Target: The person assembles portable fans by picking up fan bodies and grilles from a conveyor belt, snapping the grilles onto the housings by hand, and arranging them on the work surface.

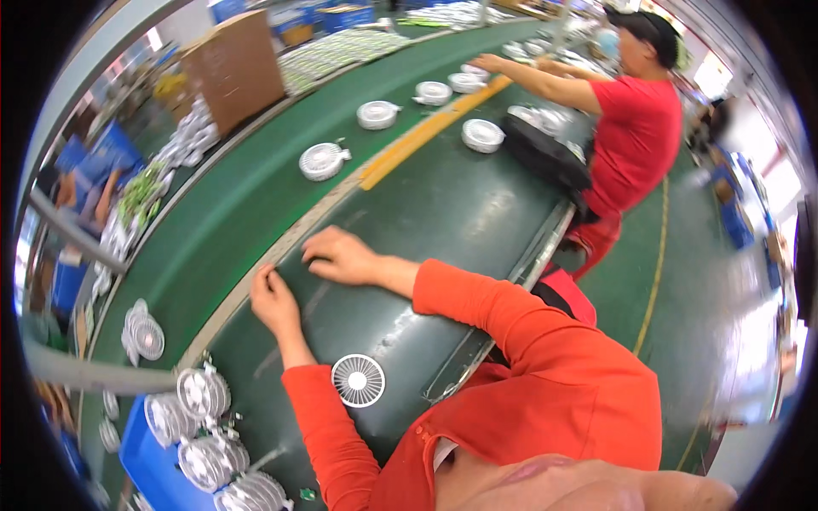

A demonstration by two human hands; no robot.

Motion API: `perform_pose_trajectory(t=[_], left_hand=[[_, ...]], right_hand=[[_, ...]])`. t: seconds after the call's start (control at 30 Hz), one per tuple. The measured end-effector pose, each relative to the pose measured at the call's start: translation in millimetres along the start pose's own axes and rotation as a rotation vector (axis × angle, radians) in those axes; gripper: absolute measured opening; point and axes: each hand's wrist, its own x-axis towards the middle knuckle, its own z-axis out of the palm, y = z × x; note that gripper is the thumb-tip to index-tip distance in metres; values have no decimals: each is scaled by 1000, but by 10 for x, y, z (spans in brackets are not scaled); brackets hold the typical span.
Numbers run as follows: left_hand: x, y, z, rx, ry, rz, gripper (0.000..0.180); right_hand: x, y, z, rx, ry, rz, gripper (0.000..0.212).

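Both of my hands hover over the dark green worktable (460, 247), close to its border with the conveyor. My left hand (274, 302) has loosely bent fingers and nothing visible in it. To its right, my right hand (342, 255) is curved with fingers apart, also without an object. A round white slotted fan grille (358, 381) lies flat on the table beside my left forearm, touched by neither hand. At the near left, several white fan heads (211, 462) are piled in and around a blue bin (152, 456).
A green conveyor belt (256, 204) curves past the table, carrying white fans (324, 161). Farther right, a co-worker in red (635, 128) reaches over the belt. A black bag (545, 153) rests on the table there. A cardboard box (234, 72) stands beyond the belt.
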Motion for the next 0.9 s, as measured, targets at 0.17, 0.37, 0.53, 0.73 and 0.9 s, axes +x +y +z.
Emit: perform_pose_trajectory(t=[0.17, 0.37, 0.53, 0.73, 0.9], left_hand=[[19, -140, -11, -41, -25, 9, 18], [67, -61, -8, -14, -115, 2, 22], [49, -106, -41, -22, -122, -4, 22], [44, -202, -65, -44, -159, 13, 23], [78, -246, -75, -143, -190, 15, 23]], right_hand=[[-492, -617, -102, 259, -302, -92, 35], [-1025, -1104, -89, 86, -558, -286, 81], [-1016, -1068, 62, 176, -466, -316, 73], [-875, -943, 29, 294, -313, -119, 61], [-743, -782, -26, 332, -118, 14, 49]])
